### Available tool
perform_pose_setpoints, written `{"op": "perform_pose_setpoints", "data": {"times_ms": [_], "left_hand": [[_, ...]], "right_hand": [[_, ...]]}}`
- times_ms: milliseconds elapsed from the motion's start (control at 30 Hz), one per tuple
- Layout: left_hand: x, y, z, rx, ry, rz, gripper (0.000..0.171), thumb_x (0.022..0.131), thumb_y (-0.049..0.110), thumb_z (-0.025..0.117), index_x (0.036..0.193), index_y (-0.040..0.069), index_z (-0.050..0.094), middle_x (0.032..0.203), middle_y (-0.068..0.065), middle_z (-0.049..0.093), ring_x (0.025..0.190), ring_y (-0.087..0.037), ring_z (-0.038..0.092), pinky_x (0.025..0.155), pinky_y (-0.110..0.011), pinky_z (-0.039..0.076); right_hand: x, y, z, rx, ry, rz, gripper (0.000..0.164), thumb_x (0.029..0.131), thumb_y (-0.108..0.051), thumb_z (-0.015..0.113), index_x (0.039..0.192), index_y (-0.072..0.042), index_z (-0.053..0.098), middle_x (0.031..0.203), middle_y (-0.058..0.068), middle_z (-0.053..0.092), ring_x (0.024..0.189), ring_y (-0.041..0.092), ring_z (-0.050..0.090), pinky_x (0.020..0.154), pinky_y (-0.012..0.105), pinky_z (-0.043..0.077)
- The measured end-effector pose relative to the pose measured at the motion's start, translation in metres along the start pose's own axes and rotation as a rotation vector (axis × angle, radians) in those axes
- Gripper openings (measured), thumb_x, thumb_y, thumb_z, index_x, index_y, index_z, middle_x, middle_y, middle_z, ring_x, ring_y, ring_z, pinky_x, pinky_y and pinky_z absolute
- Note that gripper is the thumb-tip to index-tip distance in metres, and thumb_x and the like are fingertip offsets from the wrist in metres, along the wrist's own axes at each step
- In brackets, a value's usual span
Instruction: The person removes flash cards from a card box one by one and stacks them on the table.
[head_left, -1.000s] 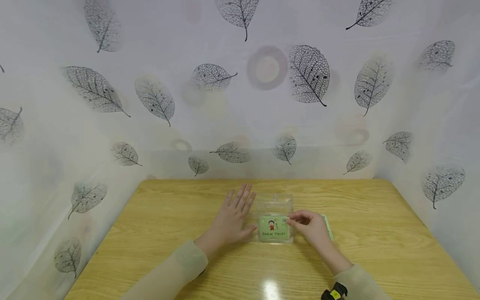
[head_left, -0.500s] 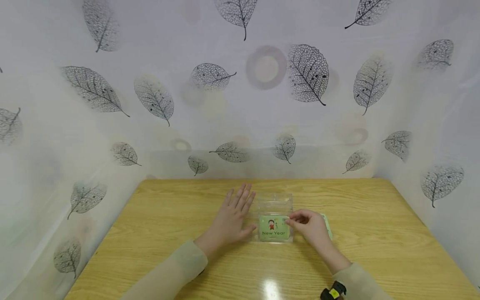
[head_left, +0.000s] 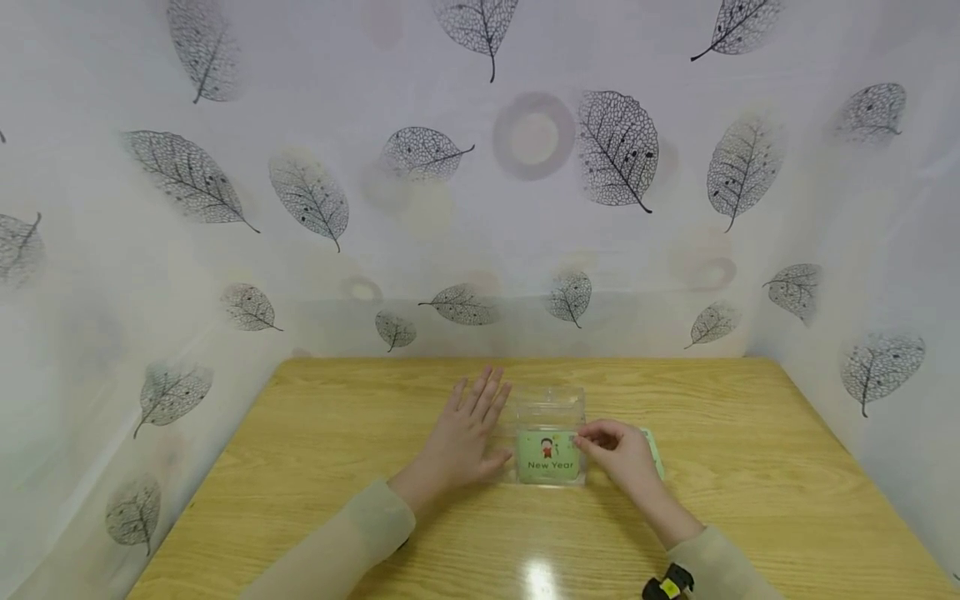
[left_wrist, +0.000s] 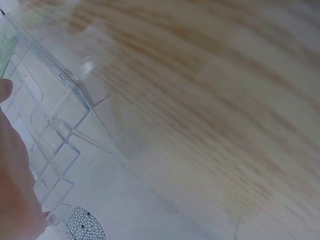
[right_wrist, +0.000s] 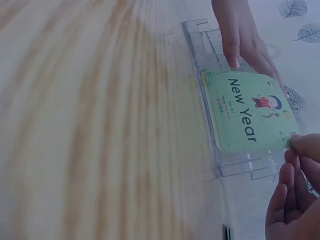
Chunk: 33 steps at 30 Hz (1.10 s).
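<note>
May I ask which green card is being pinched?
The New Year card, pinched by the right hand; the green card beside that hand lies partly hidden.

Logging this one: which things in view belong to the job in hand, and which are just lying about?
In the job:
New Year card, corner pinched by the right hand
clear plastic case
left hand, at the case
probably the partly hidden green card

Just there:
wooden table
leaf-print sheet
wrist device
</note>
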<state>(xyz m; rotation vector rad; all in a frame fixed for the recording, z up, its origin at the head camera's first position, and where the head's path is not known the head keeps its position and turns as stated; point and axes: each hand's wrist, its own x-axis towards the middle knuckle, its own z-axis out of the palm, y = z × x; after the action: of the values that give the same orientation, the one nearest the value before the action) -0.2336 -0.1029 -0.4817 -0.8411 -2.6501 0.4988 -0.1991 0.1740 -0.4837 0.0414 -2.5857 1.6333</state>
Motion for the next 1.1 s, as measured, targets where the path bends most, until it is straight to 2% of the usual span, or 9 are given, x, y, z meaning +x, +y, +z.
{"op": "perform_pose_setpoints", "data": {"times_ms": [200, 367, 633, 867, 1100], "left_hand": [[-0.002, 0.0, 0.0, -0.02, 0.002, 0.0, 0.103, 0.1, 0.077, 0.04, 0.171, 0.007, 0.013, 0.18, -0.017, 0.01, 0.168, -0.033, 0.01, 0.135, -0.052, 0.023], [-0.002, 0.0, 0.001, -0.02, 0.02, 0.0, 0.103, 0.099, 0.076, 0.042, 0.171, 0.007, 0.015, 0.179, -0.017, 0.013, 0.168, -0.033, 0.012, 0.134, -0.052, 0.025], [0.0, -0.001, 0.001, -0.023, 0.006, 0.003, 0.103, 0.1, 0.076, 0.04, 0.171, 0.007, 0.011, 0.18, -0.017, 0.003, 0.168, -0.033, 0.008, 0.135, -0.053, 0.023], [0.0, -0.001, 0.001, -0.024, -0.001, -0.001, 0.103, 0.1, 0.076, 0.041, 0.171, 0.007, 0.011, 0.18, -0.017, 0.002, 0.168, -0.032, 0.008, 0.135, -0.053, 0.022], [0.0, 0.0, 0.002, -0.038, -0.009, -0.005, 0.103, 0.101, 0.076, 0.04, 0.171, 0.007, 0.011, 0.18, -0.016, 0.0, 0.168, -0.032, 0.007, 0.135, -0.053, 0.021]], "right_hand": [[-0.002, 0.0, -0.001, 0.037, -0.003, 0.025, 0.015, 0.093, -0.008, 0.081, 0.105, 0.001, 0.08, 0.103, 0.015, 0.08, 0.079, -0.001, 0.063, 0.073, 0.017, 0.055], [-0.002, 0.0, -0.001, 0.062, 0.013, 0.028, 0.017, 0.093, -0.009, 0.081, 0.106, 0.002, 0.081, 0.107, 0.016, 0.081, 0.081, -0.003, 0.064, 0.074, 0.015, 0.055], [0.001, -0.004, -0.005, 0.055, 0.023, 0.026, 0.017, 0.095, -0.009, 0.08, 0.108, 0.003, 0.081, 0.105, 0.017, 0.081, 0.079, -0.003, 0.063, 0.072, 0.016, 0.054], [0.002, -0.006, -0.008, 0.029, 0.009, 0.019, 0.02, 0.097, -0.012, 0.078, 0.111, 0.002, 0.08, 0.105, 0.015, 0.081, 0.08, -0.001, 0.063, 0.071, 0.016, 0.054], [0.004, -0.007, -0.011, 0.036, 0.034, -0.012, 0.018, 0.099, -0.008, 0.074, 0.109, 0.005, 0.079, 0.1, 0.018, 0.08, 0.078, 0.003, 0.066, 0.069, 0.016, 0.055]]}}
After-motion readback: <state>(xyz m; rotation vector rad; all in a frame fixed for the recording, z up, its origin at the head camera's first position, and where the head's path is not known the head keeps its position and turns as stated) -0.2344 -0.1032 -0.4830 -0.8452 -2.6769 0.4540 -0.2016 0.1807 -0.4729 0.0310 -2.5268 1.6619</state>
